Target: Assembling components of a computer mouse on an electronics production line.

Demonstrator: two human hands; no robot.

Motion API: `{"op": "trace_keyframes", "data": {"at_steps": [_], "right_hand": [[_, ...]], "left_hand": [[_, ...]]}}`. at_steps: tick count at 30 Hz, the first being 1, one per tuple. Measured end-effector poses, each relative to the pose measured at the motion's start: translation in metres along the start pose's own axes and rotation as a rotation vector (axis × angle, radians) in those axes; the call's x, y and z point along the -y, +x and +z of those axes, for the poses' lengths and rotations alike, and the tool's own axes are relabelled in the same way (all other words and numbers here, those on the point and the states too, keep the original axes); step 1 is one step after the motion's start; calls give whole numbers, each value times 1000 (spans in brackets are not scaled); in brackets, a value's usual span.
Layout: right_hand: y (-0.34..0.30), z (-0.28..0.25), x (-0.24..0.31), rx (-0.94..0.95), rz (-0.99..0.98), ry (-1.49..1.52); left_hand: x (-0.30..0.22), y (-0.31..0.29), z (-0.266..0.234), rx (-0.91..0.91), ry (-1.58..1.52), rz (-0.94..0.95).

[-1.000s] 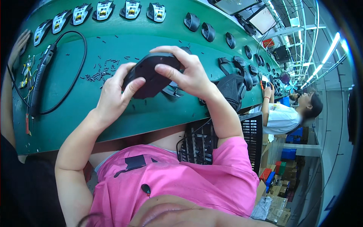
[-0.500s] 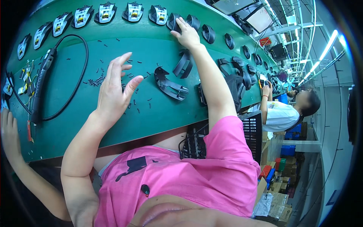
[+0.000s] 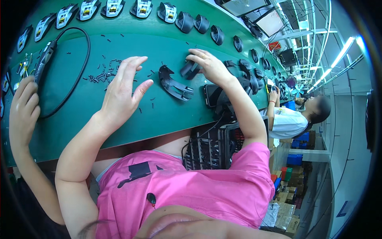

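My left hand [image 3: 127, 83] hovers over the green mat beside a scatter of small black screws [image 3: 101, 75], its fingers stretched, thumb apart, nothing in it. To its right lies a curved black plastic shell [image 3: 173, 84] with a notched end. My right hand [image 3: 209, 65] has its fingers bent over a second black shell piece [image 3: 190, 70], thumb on the near side; part of that piece is hidden under the fingers. Along the back stands a curved row of computer mice, some opened with light insides [image 3: 141, 8], others with black covers [image 3: 184, 22].
At far left another person's hand [image 3: 26, 105] is around a black electric screwdriver [image 3: 44, 59] with a looping cord. A dark phone-like device [image 3: 212, 95] and more black parts [image 3: 244, 73] lie right of my right hand. A black crate [image 3: 205, 149] stands at the table edge by my lap.
My right hand has come back from the black mouse covers in the back row to the shell piece on the mat. The other person's hand has reached the screwdriver. My left hand stays open.
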State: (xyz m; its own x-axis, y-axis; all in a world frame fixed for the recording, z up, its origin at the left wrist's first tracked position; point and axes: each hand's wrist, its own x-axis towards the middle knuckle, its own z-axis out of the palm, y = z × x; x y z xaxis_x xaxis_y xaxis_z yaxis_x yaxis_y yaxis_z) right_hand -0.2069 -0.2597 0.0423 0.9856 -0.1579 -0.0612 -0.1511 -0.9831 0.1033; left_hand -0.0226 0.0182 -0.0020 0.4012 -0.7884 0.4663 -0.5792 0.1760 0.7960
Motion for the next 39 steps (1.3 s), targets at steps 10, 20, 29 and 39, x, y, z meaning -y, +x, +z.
{"op": "trace_keyframes", "data": {"at_steps": [10, 20, 29, 39], "right_hand": [[27, -47, 102, -395, -37, 317], [11, -35, 123, -289, -93, 330], [11, -38, 118, -285, -125, 434], [36, -40, 112, -439, -191, 242]], "left_hand": [[-6, 10, -4, -60, 288, 280], [3, 3, -5, 76, 411, 281], [3, 8, -14, 52, 371, 234], [2, 17, -13, -107, 260, 322]]}}
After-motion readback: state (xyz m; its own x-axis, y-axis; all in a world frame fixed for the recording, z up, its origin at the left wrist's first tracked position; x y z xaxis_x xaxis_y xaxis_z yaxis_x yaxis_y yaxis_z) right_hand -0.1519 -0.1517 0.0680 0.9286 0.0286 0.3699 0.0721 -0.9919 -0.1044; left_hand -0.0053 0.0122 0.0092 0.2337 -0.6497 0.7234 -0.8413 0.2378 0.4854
